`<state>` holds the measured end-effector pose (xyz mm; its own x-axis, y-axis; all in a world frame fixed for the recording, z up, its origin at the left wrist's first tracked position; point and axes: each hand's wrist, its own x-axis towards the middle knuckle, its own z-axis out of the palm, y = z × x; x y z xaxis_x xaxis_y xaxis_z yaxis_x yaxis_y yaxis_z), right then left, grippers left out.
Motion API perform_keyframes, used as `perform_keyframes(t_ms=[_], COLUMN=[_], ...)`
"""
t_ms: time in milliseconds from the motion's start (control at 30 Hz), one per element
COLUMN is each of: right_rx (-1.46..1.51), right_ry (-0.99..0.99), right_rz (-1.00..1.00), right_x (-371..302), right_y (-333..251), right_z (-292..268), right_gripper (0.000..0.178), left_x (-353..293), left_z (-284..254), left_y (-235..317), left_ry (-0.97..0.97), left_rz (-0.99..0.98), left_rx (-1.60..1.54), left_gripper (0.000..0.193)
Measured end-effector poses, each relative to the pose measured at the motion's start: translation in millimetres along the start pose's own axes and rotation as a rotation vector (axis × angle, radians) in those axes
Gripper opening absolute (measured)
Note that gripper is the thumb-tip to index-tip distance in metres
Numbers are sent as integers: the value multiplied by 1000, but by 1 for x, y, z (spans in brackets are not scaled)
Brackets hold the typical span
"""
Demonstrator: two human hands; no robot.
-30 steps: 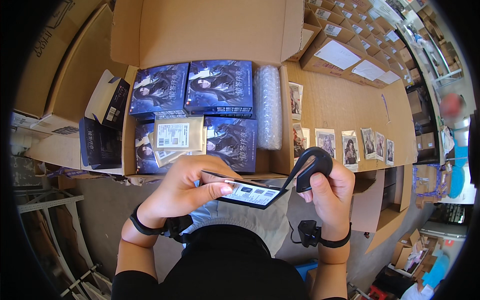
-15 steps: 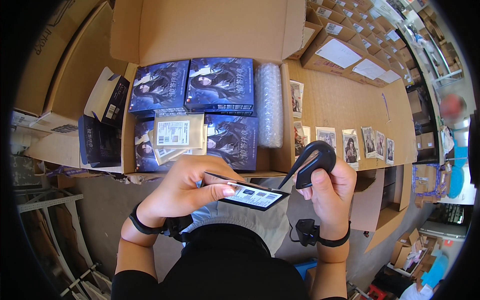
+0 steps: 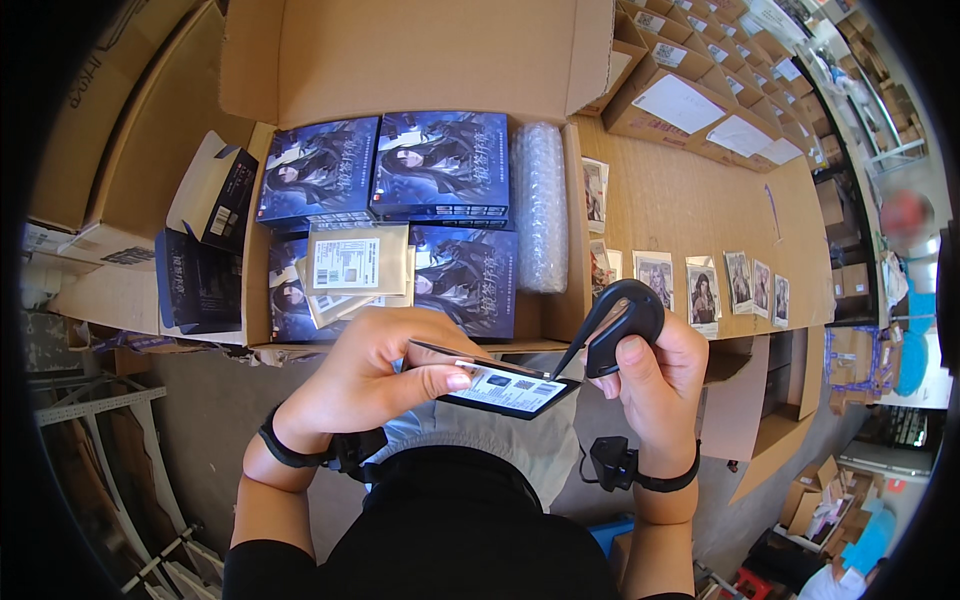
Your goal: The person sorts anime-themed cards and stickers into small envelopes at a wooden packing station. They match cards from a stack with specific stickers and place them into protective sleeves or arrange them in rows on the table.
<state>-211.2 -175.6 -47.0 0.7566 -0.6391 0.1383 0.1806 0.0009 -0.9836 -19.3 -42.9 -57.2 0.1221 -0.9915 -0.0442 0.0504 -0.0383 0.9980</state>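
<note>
My left hand (image 3: pixel 378 372) is closed on a thin flat black packet (image 3: pixel 512 390), thumb on its near face, where a white label with printed codes shows. My right hand (image 3: pixel 665 385) grips a black curved cutter-like tool (image 3: pixel 640 305), thumb pressed on its lower arm. The tool's narrow tip meets or overlaps the packet's upper right corner; whether it bites into the edge cannot be made out. Beyond my hands stands an open carton (image 3: pixel 578 250) with several blue illustrated boxes (image 3: pixel 440 160), a bubble-wrap roll (image 3: pixel 540 210) and tan labelled packets (image 3: pixel 345 262).
Illustrated cards (image 3: pixel 702 295) lie in a spread on the cardboard-covered table (image 3: pixel 720 215) to the right. Divided cardboard bins (image 3: pixel 690 110) stand behind them. An opened dark blue box (image 3: pixel 200 280) sits left of the carton. A metal frame (image 3: pixel 100 410) rises at lower left.
The tool in my right hand has shifted slightly left, its tip closer onto the packet's corner. My left hand and the packet have hardly moved.
</note>
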Motion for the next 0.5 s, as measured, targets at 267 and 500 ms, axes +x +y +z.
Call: perform_keyframes(t_ms=[267,500], right_rx=[34,-13], right_ry=[13,49], right_rz=[31,54], right_x=[-1,-3], right_y=[3,3], right_z=[-3,-5], right_gripper=[20,26], left_x=[0,0], left_z=[-2,-2], left_y=[-1,-6], left_ry=[22,38], left_rz=[-21,-16], left_rx=[-34,-82], left_gripper=[19,16])
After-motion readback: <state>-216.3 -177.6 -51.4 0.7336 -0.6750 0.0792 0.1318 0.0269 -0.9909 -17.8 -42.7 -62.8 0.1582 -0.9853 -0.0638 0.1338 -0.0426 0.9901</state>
